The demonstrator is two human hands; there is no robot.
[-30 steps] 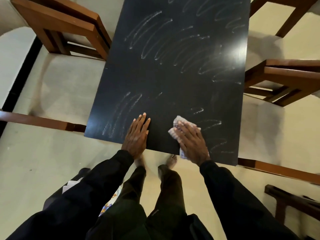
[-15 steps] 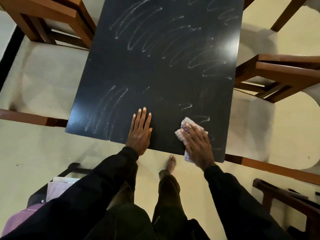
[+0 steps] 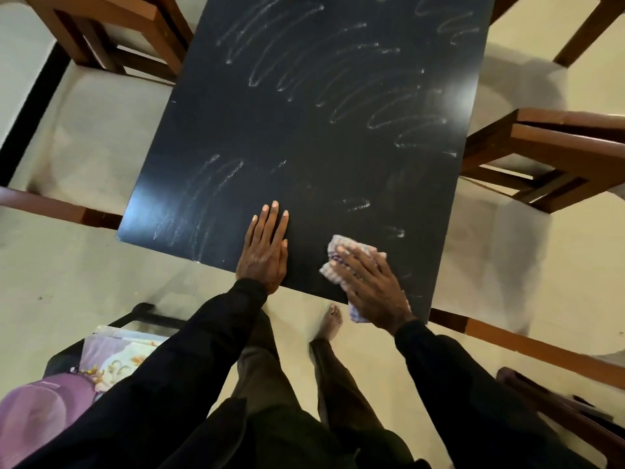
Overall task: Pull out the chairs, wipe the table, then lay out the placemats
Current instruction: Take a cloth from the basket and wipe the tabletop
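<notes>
Wiping with a soft, limp cloth (image 3: pixel 335 243) at 5 o'clock on the table (image 3: pixel 304 137), pressed under right hand (image 3: pixel 372 289), fingers straight. Seemed light, prone to bunching; best pinned mid-cloth. Braced left hand (image 3: pixel 265 253) flat at 6 o'clock, empty.

The black table (image 3: pixel 304 147) has a flat, shiny top with pale streaks (image 3: pixel 338 72) curving across the far half and a few more near the front left corner. The left hand (image 3: pixel 265 252) lies flat on the top by the near edge, fingers straight and close together. Near it, a small checked cloth (image 3: pixel 333 253) lies under the flat right hand (image 3: pixel 372 289), with one end hanging over the near edge.
</notes>
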